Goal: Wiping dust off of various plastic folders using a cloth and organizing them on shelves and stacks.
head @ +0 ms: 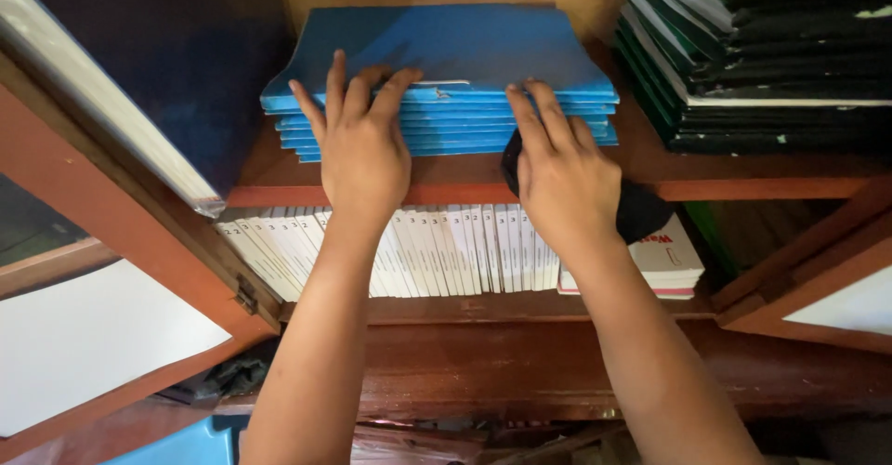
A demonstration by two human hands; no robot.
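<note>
At the upper middle of the frame, the stack of blue folders (446,75) lies flat on the wooden shelf (650,172), and the left hand (362,144) rests on its front edge with fingers spread and released, grasping nothing, while the right hand (562,163) presses its fingertips there too, a black cloth (641,212) showing under the palm. Squaring the pile well likely calls for even pressure along that edge, without snagging the cloth. Dark green and black books (762,65) fill the upper right, white booklets (465,247) line the lower shelf, and a cabinet door (111,242) hangs open at left.
</note>
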